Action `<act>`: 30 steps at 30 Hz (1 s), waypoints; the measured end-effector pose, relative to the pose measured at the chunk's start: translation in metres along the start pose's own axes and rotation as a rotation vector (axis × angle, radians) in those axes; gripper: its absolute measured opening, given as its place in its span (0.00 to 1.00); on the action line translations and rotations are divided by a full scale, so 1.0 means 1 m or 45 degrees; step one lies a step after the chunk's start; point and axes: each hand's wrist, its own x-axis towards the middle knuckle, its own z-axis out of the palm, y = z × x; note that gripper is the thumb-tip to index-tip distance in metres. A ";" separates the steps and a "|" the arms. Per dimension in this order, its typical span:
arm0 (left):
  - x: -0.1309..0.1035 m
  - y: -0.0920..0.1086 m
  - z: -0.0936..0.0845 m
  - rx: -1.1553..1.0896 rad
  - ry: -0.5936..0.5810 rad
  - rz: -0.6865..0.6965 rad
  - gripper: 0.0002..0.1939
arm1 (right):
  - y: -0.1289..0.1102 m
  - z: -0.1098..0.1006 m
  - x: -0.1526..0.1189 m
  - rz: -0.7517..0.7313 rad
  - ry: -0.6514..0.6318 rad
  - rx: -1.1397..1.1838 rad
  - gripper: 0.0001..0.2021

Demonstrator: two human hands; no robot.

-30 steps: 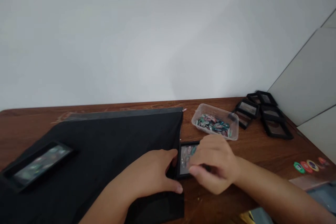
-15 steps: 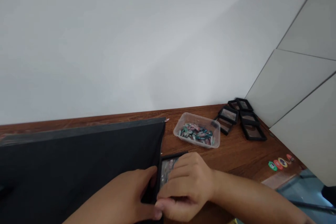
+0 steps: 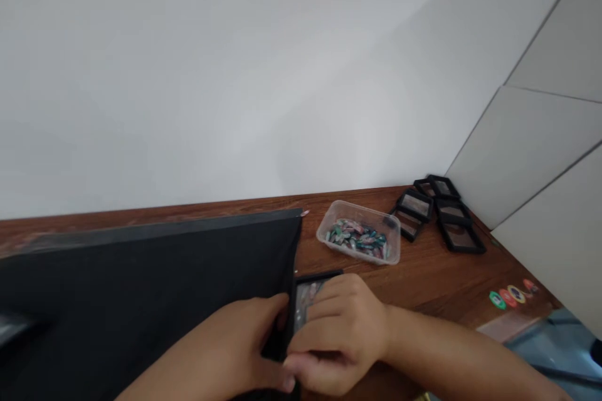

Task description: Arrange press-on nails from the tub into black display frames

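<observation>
A black-rimmed frame (image 3: pixel 318 276) with a clear window and small shiny pieces behind it stands at the right edge of the black cloth. My left hand (image 3: pixel 239 335) wraps its left side, thumb low and the other fingers partly hidden. Over the window lies my right hand (image 3: pixel 341 335), its fingers curled and its thumb pressed near the left thumb at the lower left edge. Much of the frame is covered by this hand. Beyond it, a clear plastic tub (image 3: pixel 333 213) holds many small pink, green and teal pieces (image 3: pixel 360 239).
Several black frames (image 3: pixel 458 238) lie piled in the right back corner by the wall. Round coloured stickers (image 3: pixel 516 294) sit on the wooden table (image 3: pixel 423 276). Black cloth (image 3: pixel 164 276) covers the left side, with a blurred dark object (image 3: pixel 12 329) at its far left.
The view has shifted slightly, so the table items appear a little further right. More of the blurred object shows at far left. Both hands keep nearly the same hold on the frame.
</observation>
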 end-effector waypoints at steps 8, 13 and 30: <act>-0.006 0.019 -0.015 0.092 -0.050 -0.155 0.26 | -0.013 -0.022 0.013 0.053 0.004 0.093 0.16; -0.007 0.021 -0.016 0.076 -0.055 -0.117 0.28 | -0.014 -0.028 0.012 0.118 -0.178 0.100 0.15; -0.001 0.017 -0.016 0.107 -0.067 -0.134 0.26 | -0.003 -0.040 0.018 0.428 -0.023 -0.214 0.15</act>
